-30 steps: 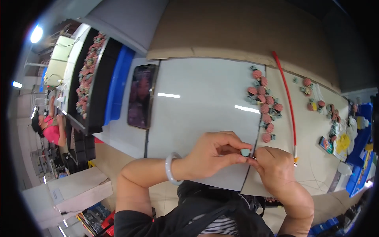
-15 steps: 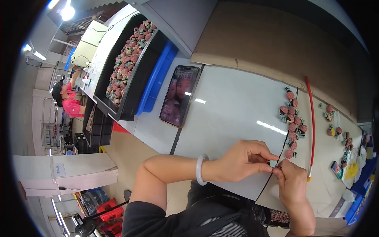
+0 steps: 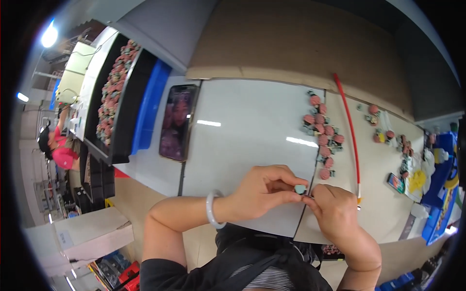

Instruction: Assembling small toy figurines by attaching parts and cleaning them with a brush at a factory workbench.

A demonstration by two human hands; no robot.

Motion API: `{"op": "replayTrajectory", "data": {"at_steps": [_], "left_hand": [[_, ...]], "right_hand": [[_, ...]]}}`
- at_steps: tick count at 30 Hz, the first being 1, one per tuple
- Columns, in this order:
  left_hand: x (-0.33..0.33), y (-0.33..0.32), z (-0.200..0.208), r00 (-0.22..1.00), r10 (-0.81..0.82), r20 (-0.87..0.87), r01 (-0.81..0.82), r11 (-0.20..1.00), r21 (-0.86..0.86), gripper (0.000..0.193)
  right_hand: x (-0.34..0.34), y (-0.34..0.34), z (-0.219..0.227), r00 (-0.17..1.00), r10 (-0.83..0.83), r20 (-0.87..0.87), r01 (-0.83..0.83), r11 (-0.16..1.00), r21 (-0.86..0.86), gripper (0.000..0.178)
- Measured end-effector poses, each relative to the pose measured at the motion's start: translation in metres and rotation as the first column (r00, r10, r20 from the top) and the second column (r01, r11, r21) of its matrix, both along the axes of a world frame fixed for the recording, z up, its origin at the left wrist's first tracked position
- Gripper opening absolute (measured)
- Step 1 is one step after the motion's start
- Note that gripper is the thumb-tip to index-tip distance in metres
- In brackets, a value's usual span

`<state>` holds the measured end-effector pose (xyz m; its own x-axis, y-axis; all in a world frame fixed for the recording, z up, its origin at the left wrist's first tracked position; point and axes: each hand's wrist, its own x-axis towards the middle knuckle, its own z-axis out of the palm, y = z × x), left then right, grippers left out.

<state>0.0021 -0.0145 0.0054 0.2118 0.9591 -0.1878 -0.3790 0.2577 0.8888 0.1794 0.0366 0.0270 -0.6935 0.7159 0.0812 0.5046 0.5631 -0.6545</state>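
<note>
My left hand (image 3: 264,190) pinches a small pale-green figurine piece (image 3: 300,189) between thumb and fingertips, above the white tabletop. A pale bangle (image 3: 211,209) circles that wrist. Right against it, my right hand (image 3: 335,206) is closed, its thumb and bent forefinger meeting at the piece. Something thin and shiny shows at those fingertips, too small to make out. Just beyond the hands lies an uneven row of small pink-and-green figurines (image 3: 324,140) on the table (image 3: 242,131).
A red-handled brush (image 3: 350,131) lies right of the row. Farther right are more figurines (image 3: 373,110), a yellow item (image 3: 417,180) and a blue bin (image 3: 439,213). At left are a phone (image 3: 177,123) and a black tray (image 3: 127,111) full of figurines. A person (image 3: 62,150) works far left.
The whole view has shifted, so the table and things on it sit farther left. Both hands stay together at the small piece, with little visible change in their grip.
</note>
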Motion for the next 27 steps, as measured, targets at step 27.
{"op": "replayTrajectory", "data": {"at_steps": [27], "left_hand": [[0.0016,-0.002,0.001,0.991,0.038,-0.127,-0.032,0.998,0.048,0.029]], "right_hand": [[0.0041,0.0002,-0.0017,1.0,0.003,0.023,0.0,0.995,-0.098,0.025]]}}
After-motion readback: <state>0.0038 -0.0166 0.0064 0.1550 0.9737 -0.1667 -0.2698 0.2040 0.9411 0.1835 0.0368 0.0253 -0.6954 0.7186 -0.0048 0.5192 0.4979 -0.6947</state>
